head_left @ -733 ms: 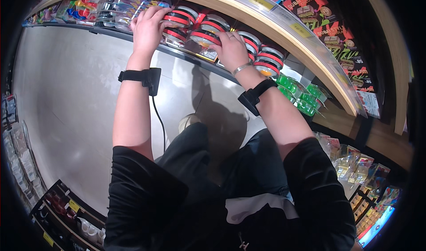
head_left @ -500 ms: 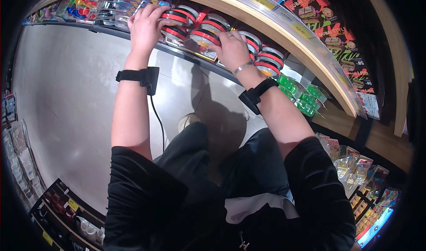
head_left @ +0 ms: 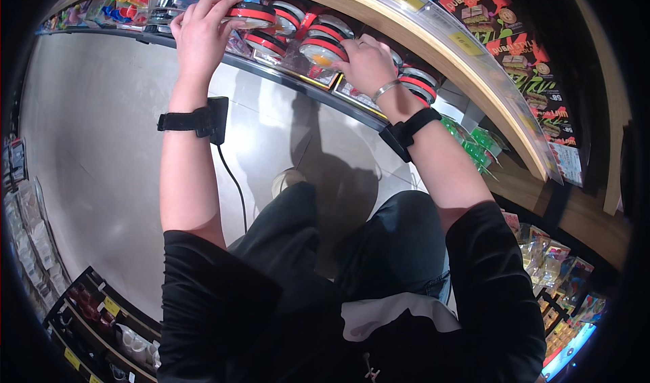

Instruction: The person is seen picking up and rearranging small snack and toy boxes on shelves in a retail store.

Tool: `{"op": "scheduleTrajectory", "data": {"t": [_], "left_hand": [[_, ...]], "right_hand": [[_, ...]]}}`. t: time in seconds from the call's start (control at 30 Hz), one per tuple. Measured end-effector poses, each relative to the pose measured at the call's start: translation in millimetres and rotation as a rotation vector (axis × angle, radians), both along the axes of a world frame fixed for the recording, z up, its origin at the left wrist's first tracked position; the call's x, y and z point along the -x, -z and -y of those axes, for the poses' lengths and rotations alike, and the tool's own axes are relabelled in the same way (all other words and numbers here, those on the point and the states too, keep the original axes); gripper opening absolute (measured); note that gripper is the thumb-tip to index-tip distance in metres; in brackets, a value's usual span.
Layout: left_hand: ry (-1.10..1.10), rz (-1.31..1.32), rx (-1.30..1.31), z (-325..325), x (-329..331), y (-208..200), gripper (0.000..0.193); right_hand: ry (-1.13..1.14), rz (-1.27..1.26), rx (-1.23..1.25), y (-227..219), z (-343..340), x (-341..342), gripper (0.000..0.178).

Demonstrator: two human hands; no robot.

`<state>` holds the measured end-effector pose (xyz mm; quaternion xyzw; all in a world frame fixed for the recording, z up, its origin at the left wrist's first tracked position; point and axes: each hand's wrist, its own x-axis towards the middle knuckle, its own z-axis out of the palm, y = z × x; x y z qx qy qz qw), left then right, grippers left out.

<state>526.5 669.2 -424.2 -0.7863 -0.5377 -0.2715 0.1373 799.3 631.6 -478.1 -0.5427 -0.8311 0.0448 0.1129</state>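
Observation:
My left hand [head_left: 203, 31] grips a round, flat clear-plastic package with a red and black band [head_left: 252, 15] by its left side, fingers over the top and thumb on the near edge. A similar round package [head_left: 266, 43] lies just below it on the low shelf. Farther right, my right hand [head_left: 369, 65] is closed, its fingers curled among the stacked round packages. Its thumb side meets the edge of a red-banded package [head_left: 323, 50]; what the curled fingers hold is hidden behind the hand. Another stack [head_left: 418, 85] stands just right of that hand.
A wooden shelf edge [head_left: 467, 98] curves above the stacks. Green packs [head_left: 474, 146] sit to the right, and colourful toy packs [head_left: 125, 7] to the left. A black strap device [head_left: 215, 120] with a cable is on my left wrist, another [head_left: 399, 139] on my right.
My left hand has moved left and slightly up, and the round package it holds has shifted off the one below. My right hand has slid a little to the right along the stacks.

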Motion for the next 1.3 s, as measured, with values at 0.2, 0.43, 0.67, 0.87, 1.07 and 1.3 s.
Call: {"op": "scheduleTrajectory", "data": {"t": [0.2,0.43,0.67,0.87,1.07,1.3], "left_hand": [[-0.003,-0.032,-0.019,4.5,3.1,-24.4,0.036],[0.012,-0.027,-0.062,11.4,-3.9,-50.1,0.035],[-0.012,-0.033,-0.077,17.3,-9.2,-64.9,0.034],[0.02,-0.037,-0.108,20.8,-1.0,-58.2,0.035],[0.197,0.074,-0.078,29.9,-18.2,-89.0,0.036],[0.738,0.212,0.516,56.0,-86.0,-64.7,0.039]], "right_hand": [[-0.113,0.1,-0.1,-1.6,-7.8,7.9,0.031],[-0.094,0.277,-0.042,9.4,-0.8,11.5,0.027],[0.025,0.254,-0.058,1.5,-1.5,14.4,0.035],[0.095,0.026,-0.094,-35.3,24.8,9.2,0.043],[0.083,-0.33,0.011,-68.9,54.0,-25.6,0.035],[0.054,-0.856,0.549,-74.9,115.0,-39.3,0.077]]}}
